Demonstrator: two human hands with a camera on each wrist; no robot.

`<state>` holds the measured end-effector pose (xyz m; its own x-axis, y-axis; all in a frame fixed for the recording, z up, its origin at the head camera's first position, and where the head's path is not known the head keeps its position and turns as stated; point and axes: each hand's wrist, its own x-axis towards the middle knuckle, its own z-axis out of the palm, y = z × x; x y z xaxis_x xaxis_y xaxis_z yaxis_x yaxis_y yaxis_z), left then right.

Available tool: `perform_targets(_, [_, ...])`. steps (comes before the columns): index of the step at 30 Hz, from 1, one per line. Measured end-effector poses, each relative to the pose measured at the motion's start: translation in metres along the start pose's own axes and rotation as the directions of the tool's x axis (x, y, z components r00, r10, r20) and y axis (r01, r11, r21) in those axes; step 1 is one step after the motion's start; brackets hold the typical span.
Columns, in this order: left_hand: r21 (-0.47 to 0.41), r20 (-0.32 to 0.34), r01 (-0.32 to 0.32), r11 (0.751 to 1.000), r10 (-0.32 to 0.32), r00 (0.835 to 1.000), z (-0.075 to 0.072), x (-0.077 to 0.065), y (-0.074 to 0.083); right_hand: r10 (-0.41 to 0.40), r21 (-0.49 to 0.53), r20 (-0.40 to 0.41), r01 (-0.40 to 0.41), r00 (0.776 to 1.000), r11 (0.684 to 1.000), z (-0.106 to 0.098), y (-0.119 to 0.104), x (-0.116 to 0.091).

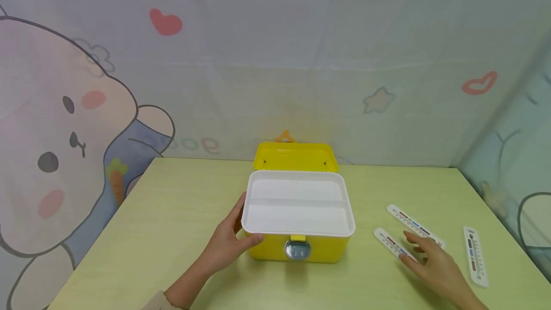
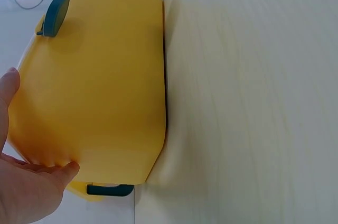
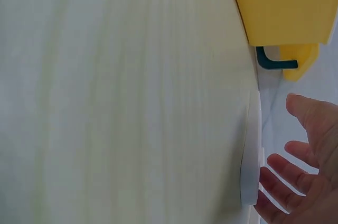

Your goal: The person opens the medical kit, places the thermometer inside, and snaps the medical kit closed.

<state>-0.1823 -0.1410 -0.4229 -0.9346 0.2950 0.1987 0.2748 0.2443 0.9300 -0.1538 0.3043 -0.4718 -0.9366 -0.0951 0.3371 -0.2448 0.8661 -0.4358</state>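
A yellow storage box (image 1: 318, 249) with a white divided tray (image 1: 297, 212) in its top stands mid-table, its lid (image 1: 297, 157) raised at the back. My left hand (image 1: 225, 248) holds the box's front left corner, thumb at the front and fingers along the left side. In the left wrist view, fingertips (image 2: 68, 171) touch the yellow wall. My right hand (image 1: 435, 264) hovers with loosely bent fingers over a white thermometer (image 1: 391, 243), partly covering it. Just behind lies a second thermometer (image 1: 411, 221). Right of the hand is a third thermometer (image 1: 475, 257).
The box's front has a grey clasp (image 1: 298, 249). A dark green handle (image 3: 272, 63) shows on its lid in the right wrist view. Behind the light wooden table (image 1: 181, 195) hangs a printed cloth (image 1: 267, 61). Another cloth borders the right edge.
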Motion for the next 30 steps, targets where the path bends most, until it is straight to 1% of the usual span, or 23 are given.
perform_targets(8, [0.007,-0.004,0.004,1.000,-0.004,1.000,0.0004,0.0000,0.0002,0.048,-0.031,0.043,-0.047,0.998,0.998,0.0031,0.0019,-0.0041])
perform_targets(18, [-0.007,0.001,-0.016,1.000,0.016,1.000,0.0002,-0.0003,0.0011,0.051,-0.078,0.036,-0.048,0.998,0.996,0.0072,0.0023,-0.0037])
perform_targets(27, [0.006,-0.002,0.017,1.000,-0.017,1.000,0.0003,-0.0012,0.0021,0.076,-0.103,0.104,-0.065,0.992,0.993,0.0081,0.0030,-0.0039])
perform_targets(30, [0.004,-0.003,0.015,1.000,-0.015,1.000,0.0002,-0.0010,0.0012,0.077,-0.115,0.106,-0.065,0.991,0.991,0.0091,0.0034,-0.0034])
